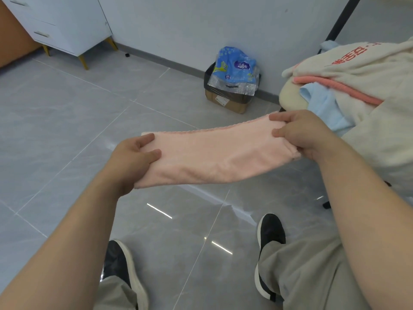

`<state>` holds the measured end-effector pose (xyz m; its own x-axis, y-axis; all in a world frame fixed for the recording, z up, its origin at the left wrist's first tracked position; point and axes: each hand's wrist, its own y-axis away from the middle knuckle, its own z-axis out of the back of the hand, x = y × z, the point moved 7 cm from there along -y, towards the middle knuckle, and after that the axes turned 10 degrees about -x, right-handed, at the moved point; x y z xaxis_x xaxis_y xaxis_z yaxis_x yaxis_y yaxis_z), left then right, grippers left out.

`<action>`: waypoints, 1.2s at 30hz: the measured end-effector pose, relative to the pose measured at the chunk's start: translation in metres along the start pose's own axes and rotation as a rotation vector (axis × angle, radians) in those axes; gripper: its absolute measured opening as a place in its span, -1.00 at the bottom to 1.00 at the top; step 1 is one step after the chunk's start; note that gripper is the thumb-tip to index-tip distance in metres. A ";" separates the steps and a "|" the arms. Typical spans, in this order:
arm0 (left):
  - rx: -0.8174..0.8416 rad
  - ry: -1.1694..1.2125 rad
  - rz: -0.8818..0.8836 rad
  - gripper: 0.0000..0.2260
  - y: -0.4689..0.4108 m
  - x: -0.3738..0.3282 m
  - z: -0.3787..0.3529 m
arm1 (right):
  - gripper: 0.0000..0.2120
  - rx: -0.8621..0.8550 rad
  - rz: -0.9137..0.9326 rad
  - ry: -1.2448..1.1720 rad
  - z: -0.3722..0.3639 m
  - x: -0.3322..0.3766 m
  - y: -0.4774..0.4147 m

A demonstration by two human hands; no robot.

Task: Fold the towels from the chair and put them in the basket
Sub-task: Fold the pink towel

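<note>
A pink towel (214, 153), folded into a long band, stretches level between my two hands above the floor. My left hand (134, 158) grips its left end, thumb on top. My right hand (301, 134) pinches its right end with fingers and thumb. At the right stands the chair (290, 96) with a cream seat, piled with a cream towel (366, 70) that has red print and a coral edge, and a light blue towel (328, 108) under it. No basket is in view.
A cardboard box lined with a black bag (228, 99) stands by the wall, with a blue plastic package (234, 68) on top. A white cabinet (60, 25) on gold legs is at the far left. Grey floor tiles lie below; my shoes (270, 233) are under the towel.
</note>
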<state>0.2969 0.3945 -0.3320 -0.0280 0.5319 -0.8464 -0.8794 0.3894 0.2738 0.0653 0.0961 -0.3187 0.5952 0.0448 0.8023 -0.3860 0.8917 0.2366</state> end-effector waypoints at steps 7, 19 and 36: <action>0.058 -0.192 -0.086 -0.43 0.016 -0.004 -0.040 | -0.51 0.041 0.183 0.379 -0.030 0.017 0.021; 0.243 -0.309 -0.457 -0.62 0.060 -0.029 -0.091 | -0.55 0.414 0.445 0.374 -0.110 0.049 0.099; 0.335 -0.240 -0.437 -0.35 0.059 -0.027 -0.087 | -0.35 0.631 -0.079 -0.268 -0.117 0.036 0.101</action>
<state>0.2039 0.3373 -0.3325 0.4449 0.4091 -0.7967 -0.5868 0.8052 0.0857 0.1303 0.2408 -0.3304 0.4750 -0.1947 0.8582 -0.7334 0.4513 0.5084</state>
